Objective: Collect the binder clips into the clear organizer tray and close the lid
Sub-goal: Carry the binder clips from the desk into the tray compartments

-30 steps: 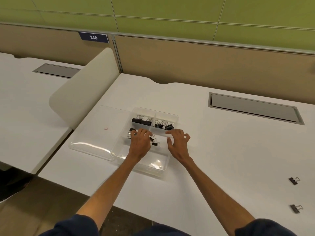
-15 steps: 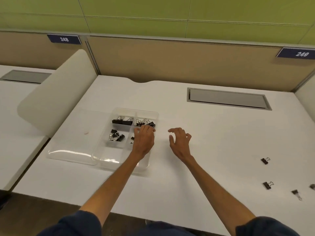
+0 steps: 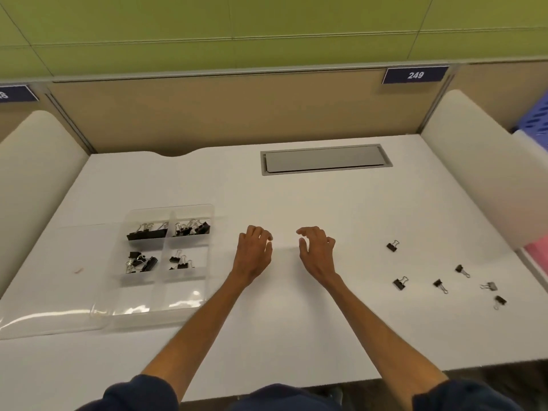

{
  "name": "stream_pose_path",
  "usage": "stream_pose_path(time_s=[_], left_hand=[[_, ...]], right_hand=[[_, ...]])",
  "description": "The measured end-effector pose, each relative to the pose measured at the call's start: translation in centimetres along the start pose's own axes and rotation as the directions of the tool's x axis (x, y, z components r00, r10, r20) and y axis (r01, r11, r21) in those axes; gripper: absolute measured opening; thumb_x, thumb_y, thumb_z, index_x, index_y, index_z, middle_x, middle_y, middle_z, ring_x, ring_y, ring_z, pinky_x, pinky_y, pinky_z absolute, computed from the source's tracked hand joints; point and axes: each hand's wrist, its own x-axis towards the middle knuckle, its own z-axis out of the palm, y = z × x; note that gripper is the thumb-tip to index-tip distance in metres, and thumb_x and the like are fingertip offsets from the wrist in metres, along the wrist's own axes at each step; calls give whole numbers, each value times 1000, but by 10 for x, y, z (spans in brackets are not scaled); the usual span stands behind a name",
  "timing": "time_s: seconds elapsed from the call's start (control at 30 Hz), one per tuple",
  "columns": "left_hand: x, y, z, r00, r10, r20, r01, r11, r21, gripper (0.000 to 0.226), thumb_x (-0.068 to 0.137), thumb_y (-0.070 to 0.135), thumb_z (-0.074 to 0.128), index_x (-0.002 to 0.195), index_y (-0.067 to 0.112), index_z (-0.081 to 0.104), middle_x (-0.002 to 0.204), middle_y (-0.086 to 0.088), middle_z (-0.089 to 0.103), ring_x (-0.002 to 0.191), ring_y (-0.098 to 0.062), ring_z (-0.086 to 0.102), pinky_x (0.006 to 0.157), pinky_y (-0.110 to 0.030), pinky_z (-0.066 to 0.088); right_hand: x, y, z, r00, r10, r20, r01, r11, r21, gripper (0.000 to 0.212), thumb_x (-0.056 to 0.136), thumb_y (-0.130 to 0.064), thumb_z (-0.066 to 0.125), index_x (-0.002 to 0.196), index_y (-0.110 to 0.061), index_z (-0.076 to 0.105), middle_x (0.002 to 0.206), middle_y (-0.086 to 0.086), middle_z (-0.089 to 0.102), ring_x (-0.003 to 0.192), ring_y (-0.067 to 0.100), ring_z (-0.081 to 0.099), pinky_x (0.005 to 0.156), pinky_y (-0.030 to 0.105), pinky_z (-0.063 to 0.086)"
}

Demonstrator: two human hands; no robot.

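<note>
Looking down over a white counter [image 3: 296, 197], taking soft, even light. Running back to a tan partition panel [image 3: 222, 114], with a green wall [image 3: 267, 25] rising behind it. Sitting flush near the back edge, a grey cable hatch [image 3: 324, 158], closed. Showing up top right, a dark blue number plate [image 3: 415, 75] reading 249; peeking in at far left, a second plate [image 3: 14, 94], partly cut off. Flanking the sides, a rounded cream left divider [image 3: 32, 173] and right divider [image 3: 468, 161]. Poking in beyond the right one, a purple crate [image 3: 538, 117] and something pink [image 3: 538, 250]. Showing below the front edge, dark floor [image 3: 489, 372].

Head view, seemingly downward, onto desk [image 3: 296, 197]
</note>
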Motion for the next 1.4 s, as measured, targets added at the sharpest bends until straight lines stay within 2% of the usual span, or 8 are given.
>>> stream_pose_path(time_s=[0.23, 0.47, 0.7, 0.97, 1.1, 1.2, 1.3, 1.4], left_hand=[[14, 47, 32, 993, 66, 99, -57, 995, -84, 12, 85, 18, 59, 96, 16, 61, 97, 2, 62, 100, -21, 52, 75, -34, 39], [28, 99, 61, 982, 98, 161, -73, 986, -151, 13, 87, 16, 57, 99, 14, 61, 98, 0, 61, 99, -23, 53, 78, -35, 38], [37, 145, 84, 970, 120, 210, -78, 977, -199, 15, 90, 17, 53, 102, 14, 61, 100, 0, 60, 101, -22, 51, 80, -33, 35], [42, 175, 103, 965, 60, 254, 0, 973, -230, 16, 92, 17, 50, 105, 14, 60, 102, 1, 59, 96, -22, 53, 81, -34, 37], [45, 186, 108, 967, 26, 253, 31, 975, -219, 16, 93, 16, 49, 105, 15, 60, 103, 2, 60, 96, -21, 53, 82, -35, 38], [46, 192, 111, 966, 32, 255, 25, 976, -216, 16, 92, 16, 51, 104, 15, 62, 103, 3, 61, 100, -19, 53, 82, -34, 36], [46, 197, 115, 959, 72, 274, -3, 970, -242, 16, 90, 23, 54, 104, 17, 62, 104, 6, 61, 106, -16, 51, 82, -30, 31], [46, 204, 121, 935, 161, 315, -75, 960, -269, 25, 88, 40, 57, 103, 22, 61, 106, 9, 58, 106, -13, 48, 84, -29, 32]], right_hand=[[-9, 49, -45, 992, 104, -69, -105, 994, -6, 25, 91, -10, 50, 107, -27, 59, 102, -11, 58, 102, 11, 54, 91, 34, 27], [-15, 101, -87, 978, 183, -102, -189, 980, -57, 25, 91, -10, 50, 108, -25, 60, 104, -8, 59, 104, 14, 55, 87, 34, 27], [-15, 145, -120, 962, 250, -109, -262, 957, -121, 25, 90, -11, 54, 112, -21, 60, 107, -3, 59, 108, 19, 53, 87, 40, 32], [-13, 183, -139, 937, 344, -62, -349, 920, -177, 29, 90, -22, 60, 119, -21, 59, 121, -1, 54, 115, 21, 48, 91, 41, 32], [-7, 192, -142, 943, 331, -36, -330, 913, -239, 24, 92, -28, 58, 115, -25, 62, 118, -1, 56, 115, 22, 47, 88, 40, 31], [-1, 195, -145, 942, 334, -35, -332, 910, -247, 18, 94, -23, 54, 108, -27, 64, 112, -2, 59, 113, 21, 47, 85, 40, 30], [-1, 200, -151, 945, 323, -56, -327, 921, -213, 18, 95, -19, 52, 105, -27, 65, 108, -3, 61, 110, 20, 48, 85, 39, 30], [-6, 209, -158, 944, 317, -88, -328, 929, -169, 18, 95, -18, 51, 104, -28, 64, 105, -4, 61, 109, 20, 48, 84, 38, 29]])
